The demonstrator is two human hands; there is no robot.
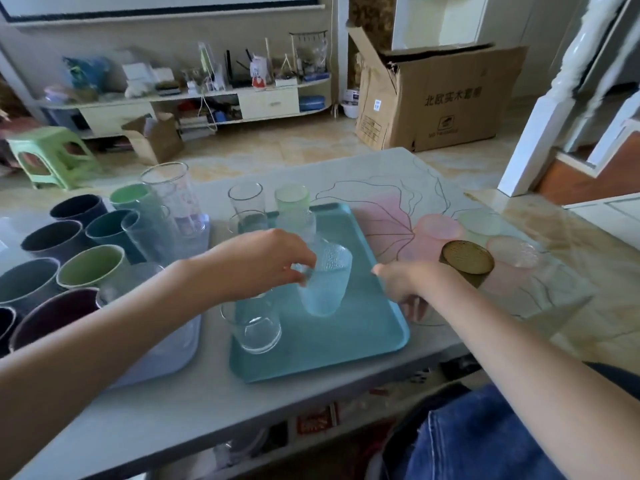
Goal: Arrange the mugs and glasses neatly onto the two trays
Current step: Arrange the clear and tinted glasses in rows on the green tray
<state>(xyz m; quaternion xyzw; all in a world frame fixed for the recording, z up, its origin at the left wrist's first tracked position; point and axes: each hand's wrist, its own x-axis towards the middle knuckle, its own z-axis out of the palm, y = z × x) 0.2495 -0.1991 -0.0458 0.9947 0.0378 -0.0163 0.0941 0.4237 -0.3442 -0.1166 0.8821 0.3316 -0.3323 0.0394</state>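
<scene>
My left hand (258,263) pinches the rim of a dimpled clear glass (325,285) standing on the teal tray (349,348). On that tray also stand a plain clear glass (256,327) at the near left, a clear glass (246,199) and a green frosted glass (292,199) at the far end. My right hand (408,282) rests by the tray's right rim, fingers curled around the lower part of a clear glass on the table. A pale lilac tray (166,358) on the left carries several mugs (90,266) and tall glasses (173,199).
An amber ribbed glass (465,259) stands just beyond my right wrist. Two clear glasses (479,221) stand farther right on the flower-patterned table (398,188). A cardboard box (440,98) and a green stool (48,155) are on the floor behind.
</scene>
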